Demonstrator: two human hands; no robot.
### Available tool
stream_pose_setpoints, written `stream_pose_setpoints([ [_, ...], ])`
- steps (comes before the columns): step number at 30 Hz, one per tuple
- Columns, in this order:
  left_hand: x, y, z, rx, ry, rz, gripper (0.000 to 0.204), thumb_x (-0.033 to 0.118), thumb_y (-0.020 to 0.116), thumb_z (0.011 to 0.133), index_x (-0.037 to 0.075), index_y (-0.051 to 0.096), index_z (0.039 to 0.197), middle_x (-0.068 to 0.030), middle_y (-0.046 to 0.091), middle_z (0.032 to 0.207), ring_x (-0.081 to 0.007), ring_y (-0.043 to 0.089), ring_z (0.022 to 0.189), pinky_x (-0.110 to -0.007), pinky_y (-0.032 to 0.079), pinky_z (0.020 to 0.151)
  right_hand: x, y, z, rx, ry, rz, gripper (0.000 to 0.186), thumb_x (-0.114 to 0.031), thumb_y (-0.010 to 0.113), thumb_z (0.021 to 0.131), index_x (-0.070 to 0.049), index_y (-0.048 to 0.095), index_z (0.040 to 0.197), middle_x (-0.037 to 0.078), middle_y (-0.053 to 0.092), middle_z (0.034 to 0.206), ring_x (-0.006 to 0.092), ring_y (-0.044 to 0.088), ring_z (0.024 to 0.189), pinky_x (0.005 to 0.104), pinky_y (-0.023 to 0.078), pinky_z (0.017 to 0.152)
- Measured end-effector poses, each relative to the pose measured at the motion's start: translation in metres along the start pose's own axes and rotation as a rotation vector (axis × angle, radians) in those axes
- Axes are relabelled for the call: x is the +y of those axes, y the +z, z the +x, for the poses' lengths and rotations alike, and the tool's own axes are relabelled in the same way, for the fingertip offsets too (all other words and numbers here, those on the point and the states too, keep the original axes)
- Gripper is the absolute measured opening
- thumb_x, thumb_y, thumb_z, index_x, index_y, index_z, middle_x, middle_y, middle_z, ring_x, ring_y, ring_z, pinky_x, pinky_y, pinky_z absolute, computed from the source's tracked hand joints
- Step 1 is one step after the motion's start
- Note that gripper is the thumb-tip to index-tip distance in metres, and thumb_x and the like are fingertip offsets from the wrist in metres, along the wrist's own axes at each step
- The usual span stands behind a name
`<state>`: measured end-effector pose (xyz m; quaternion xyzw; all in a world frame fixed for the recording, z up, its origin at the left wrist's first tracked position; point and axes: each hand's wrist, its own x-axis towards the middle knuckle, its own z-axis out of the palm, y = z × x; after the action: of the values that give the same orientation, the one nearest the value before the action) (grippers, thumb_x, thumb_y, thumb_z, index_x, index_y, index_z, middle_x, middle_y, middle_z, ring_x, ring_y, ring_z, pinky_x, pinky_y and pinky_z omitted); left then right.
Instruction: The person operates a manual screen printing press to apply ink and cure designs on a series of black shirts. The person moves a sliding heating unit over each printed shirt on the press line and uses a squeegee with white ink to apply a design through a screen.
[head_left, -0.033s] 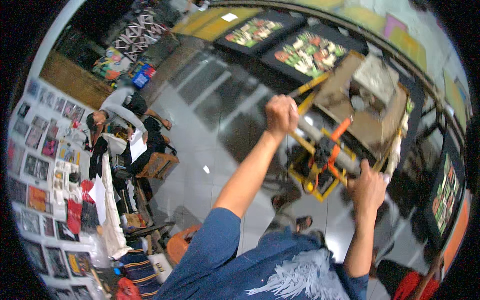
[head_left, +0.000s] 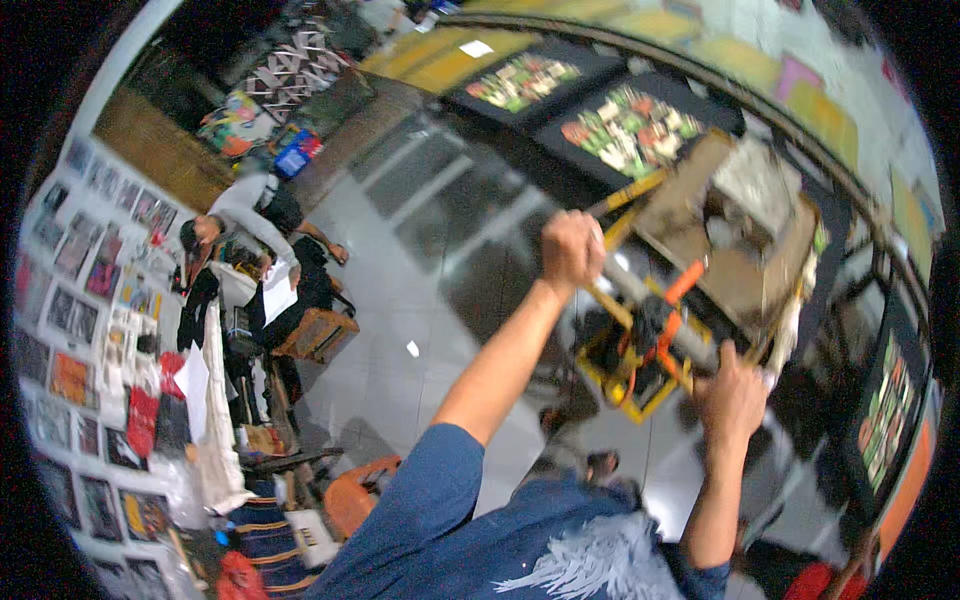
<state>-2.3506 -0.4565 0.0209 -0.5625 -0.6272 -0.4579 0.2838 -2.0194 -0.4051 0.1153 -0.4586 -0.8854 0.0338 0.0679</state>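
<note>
My left hand [head_left: 573, 248] is closed in a fist around the left end of a wheeled-looking press machine's yellow frame [head_left: 617, 306]. My right hand [head_left: 733, 395] is closed at its other side, beside a grey cylinder [head_left: 692, 343]; thumb or finger points up along it. Between them an orange lever [head_left: 686, 282] rises from dark parts. Beyond lies a flat brown plate [head_left: 672, 217] carrying a grey box-shaped housing [head_left: 755, 190]. What my palms press on is hidden by my fingers.
Dark cloth pieces with colourful prints [head_left: 630, 128] lie along a long table past the machine; another print [head_left: 888, 405] is at the right. A person [head_left: 245, 205] bends over a cluttered bench at the left. A wooden crate [head_left: 317, 335] and an orange stool [head_left: 352, 497] stand nearby.
The whole view has shifted slightly, so the scene sits a little lower. Both hands keep their places on the machine.
</note>
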Motion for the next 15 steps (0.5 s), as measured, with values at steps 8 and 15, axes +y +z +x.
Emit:
stream_pose_setpoints([
  [8,0.069,0.014,-0.004,0.039,-0.167,0.012,0.02,0.016,0.063,0.083,0.008,0.059,0.065,-0.0108,0.061,0.068,-0.0316,0.061,0.067,-0.043,0.045,0.065,0.077,0.03,0.016,0.088,-0.066,-0.013,0.034,-0.021,0.082,0.067,-0.01,0.061,0.092,0.02,0.071,0.081,0.0443,0.068,0.076,0.0529,0.054,0.068],
  [15,0.158,0.032,-0.014,0.071,-0.195,-0.105,0.033,0.025,0.069,0.087,0.011,0.053,0.062,-0.0085,0.053,0.062,-0.028,0.058,0.061,-0.042,0.044,0.059,0.218,0.061,0.019,0.191,-0.083,-0.177,0.057,-0.006,0.072,0.061,-0.015,0.069,0.117,0.018,0.07,0.087,0.0426,0.068,0.082,0.0532,0.053,0.072],
])
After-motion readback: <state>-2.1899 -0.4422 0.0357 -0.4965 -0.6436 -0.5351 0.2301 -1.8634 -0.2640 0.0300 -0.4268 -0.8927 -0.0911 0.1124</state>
